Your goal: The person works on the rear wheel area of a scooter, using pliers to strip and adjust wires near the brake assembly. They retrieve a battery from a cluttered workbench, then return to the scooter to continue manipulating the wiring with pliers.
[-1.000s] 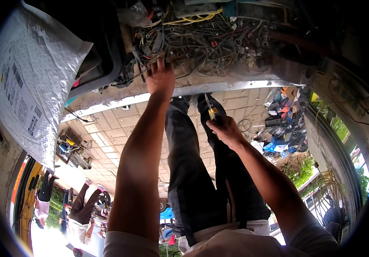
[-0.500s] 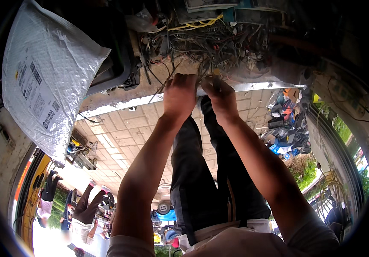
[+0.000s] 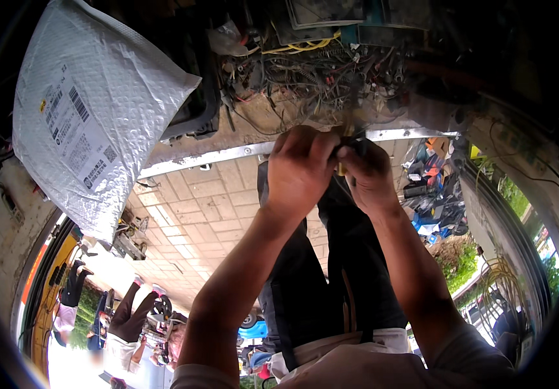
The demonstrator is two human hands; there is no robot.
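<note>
My left hand (image 3: 300, 170) is closed, its knuckles up and fingers curled in toward the other hand; what its fingertips grip, if anything, is hidden. My right hand (image 3: 371, 176) is beside it, thumb and fingers closed around a small dark piece with yellowish parts (image 3: 342, 168), too blurred to tell its kind. The fingers of both hands almost meet at this piece. Both hands are in front of the bench's pale metal edge strip (image 3: 227, 153), above my dark trousers.
A silvery padded mailer (image 3: 91, 123) with a label stands out at the left. Tangled wires, springs and small tools (image 3: 318, 74) cover the bench beyond my hands. Mixed scrap (image 3: 436, 188) lies on the paving at the right. Several people are in the lower left background.
Both hands have moved right and nearer to me, with the left hand turned further toward the right one. More of the small dark and yellowish piece shows now. The mailer sits slightly farther right in view.
</note>
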